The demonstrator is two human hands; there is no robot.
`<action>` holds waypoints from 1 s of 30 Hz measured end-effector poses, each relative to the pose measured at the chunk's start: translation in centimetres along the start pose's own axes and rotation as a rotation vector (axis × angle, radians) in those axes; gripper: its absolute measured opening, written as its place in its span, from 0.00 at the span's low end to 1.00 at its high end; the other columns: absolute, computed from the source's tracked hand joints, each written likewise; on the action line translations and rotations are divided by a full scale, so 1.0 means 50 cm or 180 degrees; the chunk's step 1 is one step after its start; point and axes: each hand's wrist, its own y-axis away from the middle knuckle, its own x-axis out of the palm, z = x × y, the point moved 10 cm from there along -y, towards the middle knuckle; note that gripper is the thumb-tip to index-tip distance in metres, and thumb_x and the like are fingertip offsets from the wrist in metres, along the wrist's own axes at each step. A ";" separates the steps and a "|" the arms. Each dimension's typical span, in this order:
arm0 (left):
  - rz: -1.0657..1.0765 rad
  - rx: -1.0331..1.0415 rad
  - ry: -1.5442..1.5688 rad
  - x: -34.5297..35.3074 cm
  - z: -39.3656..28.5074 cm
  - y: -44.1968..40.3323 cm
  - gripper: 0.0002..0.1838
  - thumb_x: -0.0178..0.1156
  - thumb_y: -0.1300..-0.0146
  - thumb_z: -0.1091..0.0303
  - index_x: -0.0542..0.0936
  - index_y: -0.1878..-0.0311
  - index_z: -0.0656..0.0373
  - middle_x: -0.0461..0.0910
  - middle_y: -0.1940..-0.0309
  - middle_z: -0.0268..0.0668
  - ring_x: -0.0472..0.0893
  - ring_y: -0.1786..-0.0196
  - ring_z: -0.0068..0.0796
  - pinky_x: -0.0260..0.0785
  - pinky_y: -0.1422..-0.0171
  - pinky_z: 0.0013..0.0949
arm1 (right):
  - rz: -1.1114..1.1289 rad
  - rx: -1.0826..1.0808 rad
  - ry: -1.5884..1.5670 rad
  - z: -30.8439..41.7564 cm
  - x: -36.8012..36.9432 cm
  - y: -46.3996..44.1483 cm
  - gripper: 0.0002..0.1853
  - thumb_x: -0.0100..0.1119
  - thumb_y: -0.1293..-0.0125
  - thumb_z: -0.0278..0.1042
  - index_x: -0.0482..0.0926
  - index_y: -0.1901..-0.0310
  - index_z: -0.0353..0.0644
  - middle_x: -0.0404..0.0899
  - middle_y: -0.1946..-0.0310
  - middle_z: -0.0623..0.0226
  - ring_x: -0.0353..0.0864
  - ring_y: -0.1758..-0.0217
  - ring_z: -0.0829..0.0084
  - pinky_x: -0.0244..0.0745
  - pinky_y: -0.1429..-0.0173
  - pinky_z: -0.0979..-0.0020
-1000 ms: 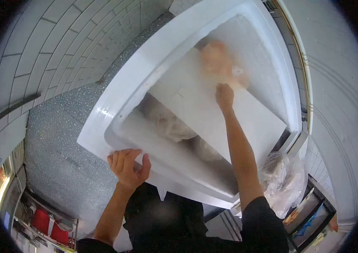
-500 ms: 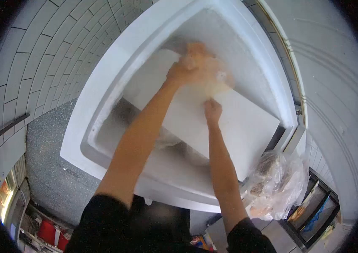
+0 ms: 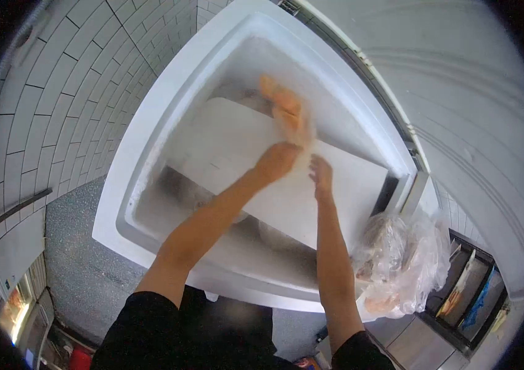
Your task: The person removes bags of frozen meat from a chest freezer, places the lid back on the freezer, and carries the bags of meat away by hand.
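Observation:
A clear plastic bag with orange contents (image 3: 288, 111) lies towards the far side of the open chest freezer (image 3: 142, 185), stretched over the edge of a white board (image 3: 249, 179). What the orange contents are, I cannot make out. Fingers closed, my left hand (image 3: 278, 160) grips the near end of the bag above the board. Just to its right, my right hand (image 3: 321, 176) is open, fingers apart, beside the bag's loose end and over the board. Cold mist blurs the freezer's inside.
Clear bags with pinkish and brownish contents (image 3: 397, 265) rest on the freezer's right corner. Beside them stands a black-framed rack (image 3: 468, 296). The raised lid (image 3: 459, 111) is at the right, a tiled wall (image 3: 58, 105) at the left. Frosty packages (image 3: 194, 194) lie below the board.
The orange-filled bag has gone from bunched up to stretched out lengthwise. My left hand has come nearer along it, and my right hand has changed from closed to open.

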 end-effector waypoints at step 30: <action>-0.1515 -0.1565 -0.0938 -0.682 -0.142 0.378 0.08 0.62 0.44 0.80 0.81 0.60 0.63 0.82 0.66 0.43 0.82 0.62 0.41 0.73 0.56 0.37 | -0.0460 -0.1951 0.0939 0.653 -0.070 0.232 0.11 0.43 0.38 0.27 0.71 0.74 0.32 0.65 0.82 0.67 0.64 0.77 0.79 0.59 0.73 0.73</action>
